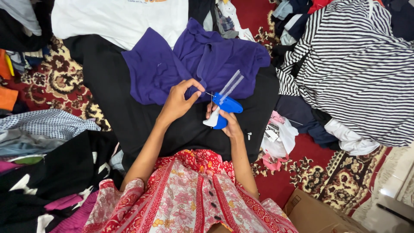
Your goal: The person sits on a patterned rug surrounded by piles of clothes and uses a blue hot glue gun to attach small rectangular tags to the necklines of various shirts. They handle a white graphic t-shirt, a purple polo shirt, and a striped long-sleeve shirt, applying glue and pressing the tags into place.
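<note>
A purple shirt (207, 64) lies spread on a black garment (129, 112) in front of me. My left hand (179, 101) pinches a fold of the purple shirt at its lower edge. My right hand (228, 123) grips a blue tagging gun (226, 105) with a white trigger; its needle points left at the pinched fabric. A strip of clear plastic fasteners (233, 84) sticks up from the gun.
A white shirt (120, 19) lies beyond the purple one. A black-and-white striped garment (362, 69) is heaped at the right. More clothes pile up at the left (43, 125). A patterned red carpet (327, 172) and a cardboard box (315, 213) sit at lower right.
</note>
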